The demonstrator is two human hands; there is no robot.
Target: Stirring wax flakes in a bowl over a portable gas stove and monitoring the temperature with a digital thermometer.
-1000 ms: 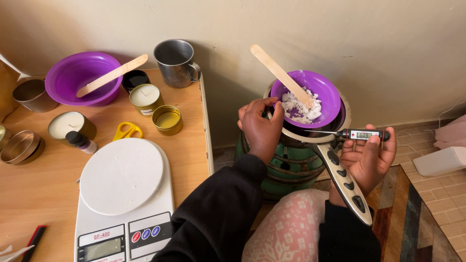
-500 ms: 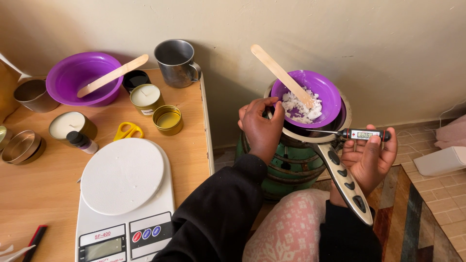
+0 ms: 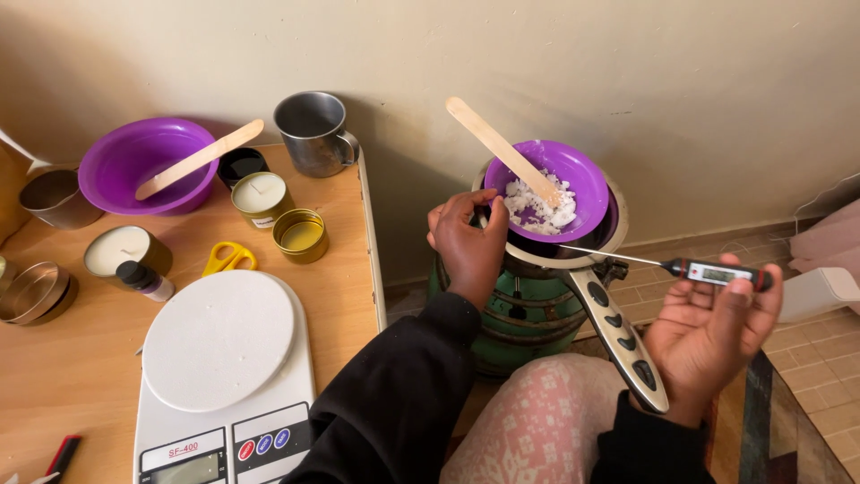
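A purple bowl with white flakes and a wooden stick sits in a metal pot on a green stove. My left hand pinches the bowl's left rim between thumb and fingers. To the right of the pot, my right hand holds a digital probe thermometer level. Its thin probe points left toward the pot's rim, and its tip is out of the pot. The pot's long handle points toward me, between my arms.
On the wooden table to the left stand a white kitchen scale, a second purple bowl with a stick, a metal mug, several candle tins, yellow scissors and a small bottle. A white box lies at the right.
My right hand has drawn the thermometer to the right and a little down, pulling its probe out of the pot. My left hand stays on the bowl's rim.
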